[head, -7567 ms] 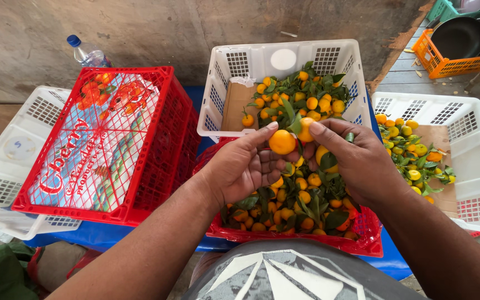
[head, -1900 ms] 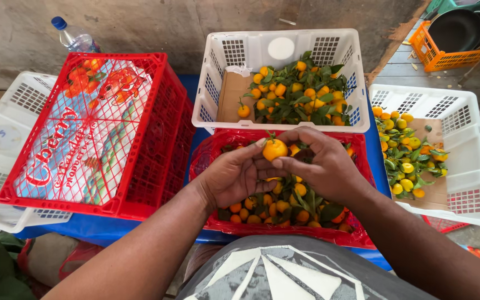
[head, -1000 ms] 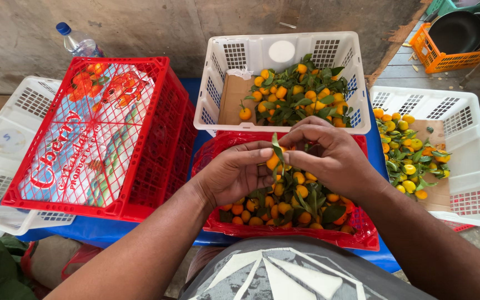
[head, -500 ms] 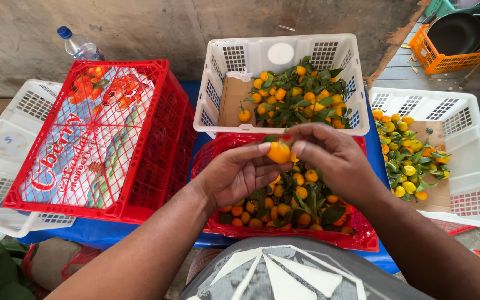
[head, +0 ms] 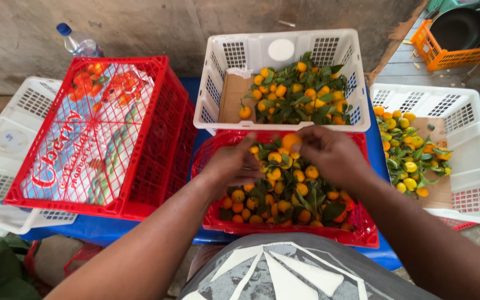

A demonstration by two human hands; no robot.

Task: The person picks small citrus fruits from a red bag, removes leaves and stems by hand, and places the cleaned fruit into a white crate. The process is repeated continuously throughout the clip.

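Note:
A small orange tangerine [head: 291,141] is pinched in the fingers of my right hand [head: 331,156], above a red basket [head: 284,233] full of tangerines with green leaves. My left hand [head: 233,165] hovers just left of the fruit with its fingers curled loosely, reaching down towards the pile, and holds nothing that I can see. Both hands are over the far half of the red basket.
A white basket [head: 281,50] of leafy tangerines stands just beyond, another white basket [head: 468,144] at the right. An upturned red crate [head: 98,133] lies on the left over a white crate [head: 6,150]. A water bottle [head: 79,43] stands behind it. An orange crate [head: 445,53] sits far right.
The tangerine has stayed between my hands, turned and worked by the fingers. My left hand has now drawn slightly away from it, leaving it in the right hand.

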